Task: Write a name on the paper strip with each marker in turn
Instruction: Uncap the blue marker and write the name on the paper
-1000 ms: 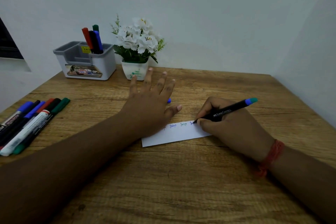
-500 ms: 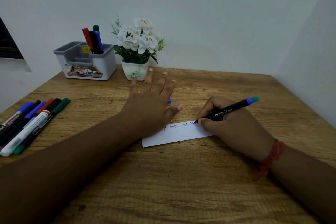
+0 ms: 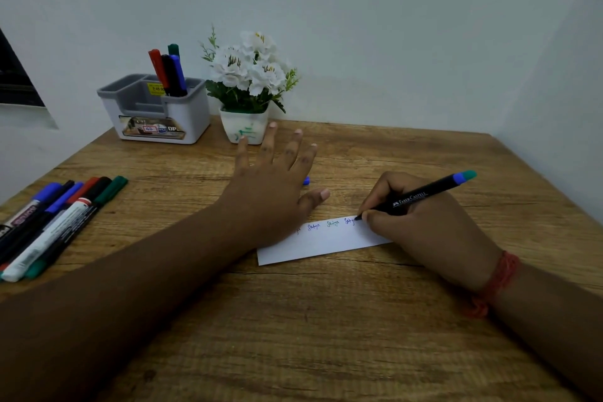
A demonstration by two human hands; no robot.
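Observation:
A white paper strip [image 3: 326,243] lies on the wooden table [image 3: 326,336] with several small handwritten names along its top edge. My left hand [image 3: 274,192] lies flat with fingers spread, pressing the strip's left end. My right hand [image 3: 421,228] grips a black marker [image 3: 421,196] with a blue and green end, its tip touching the paper near the strip's right end. A blue cap [image 3: 306,181] peeks out behind my left hand.
Several markers [image 3: 55,222] lie side by side at the table's left edge. A grey-white organiser [image 3: 156,111] holding several markers [image 3: 169,72] stands at the back left, beside a white flower pot [image 3: 245,127]. Walls close the back and right.
The marker tip has crept a little to the right along the strip, adding letters to the last name. My left hand has stayed in place.

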